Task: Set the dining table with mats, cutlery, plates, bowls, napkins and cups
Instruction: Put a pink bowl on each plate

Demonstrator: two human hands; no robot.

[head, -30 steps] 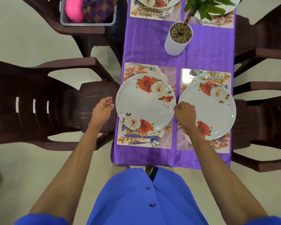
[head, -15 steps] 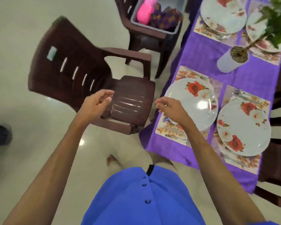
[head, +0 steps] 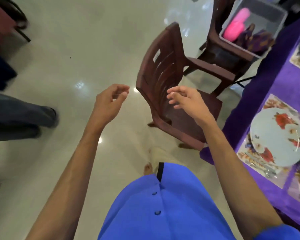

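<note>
The table with its purple cloth runs along the right edge. A white plate with red roses lies on a floral mat, with cutlery on the mat's near side. More plates show partly at the right edge. My left hand hovers over the floor with loosely curled fingers and holds nothing. My right hand hangs in front of a brown chair, fingers relaxed, empty. Both hands are away from the table.
A brown plastic chair stands just ahead of my hands. A second chair behind it carries a grey tub with a pink object and patterned cloths. Another person's legs stand at the left.
I have turned left, away from the table. My right hand left the plates and now hangs in front of the chair. My left hand moved out over the floor.
</note>
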